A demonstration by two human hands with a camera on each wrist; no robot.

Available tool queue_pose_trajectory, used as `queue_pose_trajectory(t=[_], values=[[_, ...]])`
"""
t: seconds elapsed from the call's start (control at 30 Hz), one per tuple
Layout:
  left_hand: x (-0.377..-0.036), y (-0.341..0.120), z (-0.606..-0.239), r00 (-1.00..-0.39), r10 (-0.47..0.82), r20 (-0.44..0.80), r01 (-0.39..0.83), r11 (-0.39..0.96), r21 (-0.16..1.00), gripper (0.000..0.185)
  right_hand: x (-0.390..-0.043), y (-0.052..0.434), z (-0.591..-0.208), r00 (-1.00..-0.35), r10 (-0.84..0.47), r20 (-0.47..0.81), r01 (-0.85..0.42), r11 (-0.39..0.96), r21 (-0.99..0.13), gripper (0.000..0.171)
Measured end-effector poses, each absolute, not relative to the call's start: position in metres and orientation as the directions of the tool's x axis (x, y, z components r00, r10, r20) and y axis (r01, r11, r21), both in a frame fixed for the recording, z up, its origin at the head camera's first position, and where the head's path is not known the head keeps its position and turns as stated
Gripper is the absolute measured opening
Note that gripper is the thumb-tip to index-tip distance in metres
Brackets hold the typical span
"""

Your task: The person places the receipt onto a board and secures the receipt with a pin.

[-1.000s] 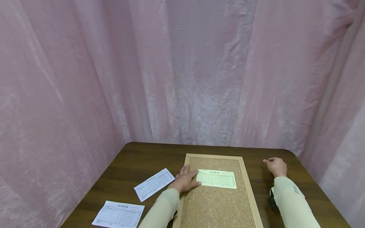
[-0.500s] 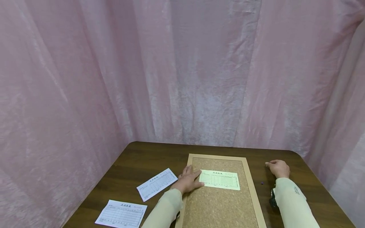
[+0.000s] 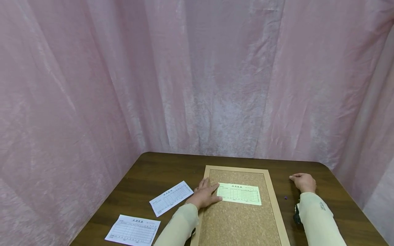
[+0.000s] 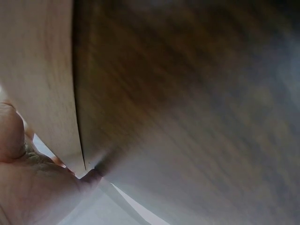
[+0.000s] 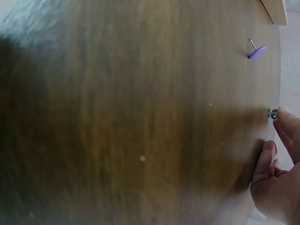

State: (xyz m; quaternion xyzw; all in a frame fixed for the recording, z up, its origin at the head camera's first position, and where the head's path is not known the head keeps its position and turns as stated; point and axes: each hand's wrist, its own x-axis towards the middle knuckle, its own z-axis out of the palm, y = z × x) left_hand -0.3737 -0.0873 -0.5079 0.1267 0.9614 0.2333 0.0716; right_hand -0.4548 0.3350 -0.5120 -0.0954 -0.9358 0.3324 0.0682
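Observation:
My left hand (image 3: 204,197) lies with spread fingers across the left frame of a corkboard (image 3: 237,222), thumb and forefinger on the left edge of a pale green printed form slip (image 3: 239,193). In the left wrist view, that hand's palm (image 4: 37,187) is beside the wooden frame (image 4: 42,70). Right of the board, my right hand (image 3: 304,182) is low over the table, thumb and forefinger pinching a small dark greenish push pin (image 5: 273,113). A purple thumbtack (image 5: 257,51) lies on the table with its point tilted up, between the board and the right hand.
Two white printed form slips, an angled one (image 3: 171,199) and a nearer one (image 3: 133,230), lie on the dark wooden table (image 3: 172,162) left of the board. Pink curtains (image 3: 197,85) hang behind and at both sides of the table.
The head view has shifted slightly, moving everything a little to the right in it. The pin beside the right fingertips no longer shows apart from them. The left hand stays on the slip.

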Motion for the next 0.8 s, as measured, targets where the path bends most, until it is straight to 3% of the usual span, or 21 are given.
queue_pose_trajectory(t=[0.4,0.8], values=[[-0.3750,-0.0876,-0.5120,-0.958,0.268,-0.098,0.195,0.865,0.462,0.067,-0.4567,0.3323,-0.5163,-0.963,0.257,0.078,0.150,0.758,-0.635,0.024],[-0.3762,-0.0881,-0.5127,-0.959,0.268,-0.092,0.201,0.872,0.446,0.068,-0.4519,0.3333,-0.5111,-0.984,0.167,0.065,0.095,0.796,-0.597,0.027]])
